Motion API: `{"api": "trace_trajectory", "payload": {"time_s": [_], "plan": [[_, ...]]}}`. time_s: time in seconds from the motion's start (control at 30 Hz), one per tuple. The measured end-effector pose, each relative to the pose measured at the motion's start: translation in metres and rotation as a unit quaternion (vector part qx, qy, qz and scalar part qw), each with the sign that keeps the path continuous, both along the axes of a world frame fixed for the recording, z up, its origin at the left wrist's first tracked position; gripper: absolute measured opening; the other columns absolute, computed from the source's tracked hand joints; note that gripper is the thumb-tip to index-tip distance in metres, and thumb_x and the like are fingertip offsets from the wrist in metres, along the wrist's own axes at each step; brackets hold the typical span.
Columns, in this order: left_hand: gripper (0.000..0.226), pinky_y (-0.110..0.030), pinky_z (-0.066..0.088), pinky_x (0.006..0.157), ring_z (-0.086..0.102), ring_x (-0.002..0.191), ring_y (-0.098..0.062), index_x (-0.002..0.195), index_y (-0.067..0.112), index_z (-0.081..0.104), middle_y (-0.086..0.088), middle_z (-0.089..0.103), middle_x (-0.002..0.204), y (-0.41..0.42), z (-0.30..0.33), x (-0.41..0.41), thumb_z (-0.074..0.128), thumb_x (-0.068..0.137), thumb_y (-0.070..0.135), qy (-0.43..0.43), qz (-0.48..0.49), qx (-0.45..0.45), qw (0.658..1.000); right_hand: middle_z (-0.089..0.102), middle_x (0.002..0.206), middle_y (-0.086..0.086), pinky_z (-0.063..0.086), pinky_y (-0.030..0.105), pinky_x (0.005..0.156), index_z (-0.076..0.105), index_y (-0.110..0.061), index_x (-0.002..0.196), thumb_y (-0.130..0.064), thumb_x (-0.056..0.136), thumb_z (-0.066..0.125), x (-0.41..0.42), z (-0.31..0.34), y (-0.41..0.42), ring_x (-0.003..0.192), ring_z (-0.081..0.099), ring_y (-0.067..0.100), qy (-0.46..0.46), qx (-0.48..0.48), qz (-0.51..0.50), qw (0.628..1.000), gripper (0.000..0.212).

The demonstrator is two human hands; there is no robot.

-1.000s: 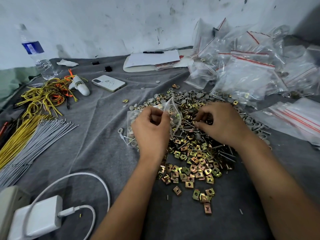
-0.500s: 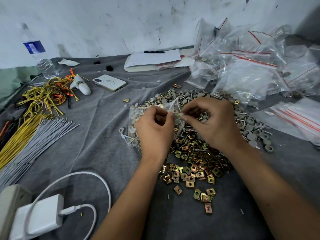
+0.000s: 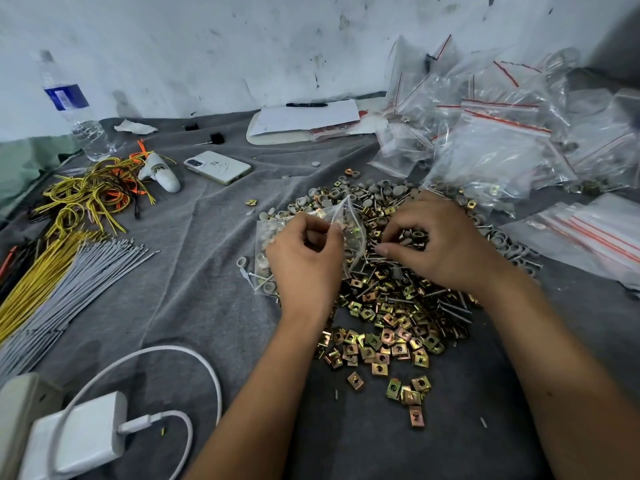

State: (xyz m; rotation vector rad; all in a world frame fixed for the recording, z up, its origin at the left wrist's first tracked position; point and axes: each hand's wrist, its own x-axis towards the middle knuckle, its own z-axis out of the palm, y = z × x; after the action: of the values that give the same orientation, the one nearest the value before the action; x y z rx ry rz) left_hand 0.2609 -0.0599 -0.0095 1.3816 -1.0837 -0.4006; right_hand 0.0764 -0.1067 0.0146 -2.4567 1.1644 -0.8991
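Observation:
A heap of small hardware (image 3: 391,306) lies on the grey cloth: brass-coloured square clip nuts in front, grey washers and thin screws behind. My left hand (image 3: 304,261) pinches the mouth of a small clear plastic bag (image 3: 346,220) that holds grey washers and screws. My right hand (image 3: 440,244) sits on the heap just right of the bag, fingers curled down into the grey washers and screws. Whether it has a piece between its fingertips cannot be made out.
Several clear zip bags (image 3: 495,147) pile up at the back right. Yellow and grey wires (image 3: 59,271) lie at the left, with a phone (image 3: 218,167), a water bottle (image 3: 69,105) and a notepad (image 3: 308,121) behind. A white charger and cable (image 3: 79,434) sit front left.
My right hand went from the heap to the bag's mouth half a second ago, and is now back on the heap to the right. My left hand keeps hold of the bag.

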Motion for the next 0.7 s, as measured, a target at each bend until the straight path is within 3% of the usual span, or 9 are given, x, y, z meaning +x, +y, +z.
{"api": "trace_trajectory", "payload": {"time_s": [0.1, 0.27, 0.37, 0.43, 0.53, 0.7], "plan": [[0.022, -0.011, 0.037, 0.046, 0.052, 0.048, 0.001, 0.074, 0.024, 0.065, 0.018, 0.06, 0.055, 0.0, 0.0, 0.0, 0.075, 0.092, 0.014, -0.006, 0.005, -0.002, 1.0, 0.061, 0.094, -0.014, 0.039, 0.045, 0.097, 0.073, -0.033, 0.082, -0.065, 0.07, 0.073, -0.01, 0.0, -0.004, 0.103, 0.044, 0.012, 0.086, 0.078, -0.016, 0.993, 0.034], [0.021, -0.01, 0.038, 0.046, 0.054, 0.049, 0.002, 0.075, 0.024, 0.066, 0.02, 0.061, 0.057, 0.0, 0.0, 0.001, 0.075, 0.092, 0.014, -0.011, 0.007, -0.001, 1.0, 0.058, 0.101, -0.014, 0.034, 0.05, 0.105, 0.071, -0.036, 0.077, -0.056, 0.072, 0.082, -0.014, 0.001, -0.004, 0.106, 0.041, 0.011, 0.119, 0.129, -0.013, 0.984, 0.024], [0.022, -0.01, 0.039, 0.046, 0.055, 0.049, 0.003, 0.075, 0.025, 0.065, 0.021, 0.062, 0.058, 0.001, 0.001, 0.001, 0.075, 0.092, 0.015, -0.015, 0.009, -0.001, 1.0, 0.061, 0.097, -0.015, 0.041, 0.047, 0.099, 0.072, -0.032, 0.08, -0.048, 0.078, 0.082, -0.01, 0.0, -0.004, 0.103, 0.049, 0.011, 0.067, 0.096, -0.011, 0.993, 0.019], [0.024, -0.01, 0.04, 0.047, 0.056, 0.05, 0.002, 0.074, 0.027, 0.065, 0.02, 0.064, 0.06, 0.0, 0.0, 0.0, 0.075, 0.092, 0.015, -0.019, 0.009, -0.001, 1.0, 0.066, 0.091, -0.013, 0.05, 0.038, 0.087, 0.073, -0.026, 0.085, -0.037, 0.082, 0.082, -0.006, -0.001, -0.003, 0.092, 0.058, 0.008, -0.017, 0.05, -0.016, 0.998, 0.015], [0.024, -0.011, 0.04, 0.047, 0.058, 0.052, 0.001, 0.075, 0.028, 0.064, 0.019, 0.066, 0.064, 0.001, 0.001, 0.0, 0.075, 0.092, 0.016, -0.025, 0.005, 0.0, 1.0, 0.07, 0.085, -0.013, 0.053, 0.022, 0.071, 0.076, -0.02, 0.09, -0.025, 0.085, 0.084, 0.003, -0.001, 0.002, 0.081, 0.066, 0.007, -0.139, 0.001, -0.009, 0.99, 0.011], [0.026, -0.01, 0.043, 0.05, 0.061, 0.056, 0.0, 0.075, 0.03, 0.063, 0.014, 0.065, 0.062, 0.002, 0.001, -0.001, 0.076, 0.091, 0.014, -0.041, -0.001, -0.009, 0.999, 0.071, 0.086, -0.01, 0.048, 0.012, 0.069, 0.079, -0.016, 0.094, -0.018, 0.082, 0.086, 0.023, -0.002, 0.011, 0.078, 0.066, 0.004, -0.136, -0.071, 0.029, 0.988, 0.014]]}}
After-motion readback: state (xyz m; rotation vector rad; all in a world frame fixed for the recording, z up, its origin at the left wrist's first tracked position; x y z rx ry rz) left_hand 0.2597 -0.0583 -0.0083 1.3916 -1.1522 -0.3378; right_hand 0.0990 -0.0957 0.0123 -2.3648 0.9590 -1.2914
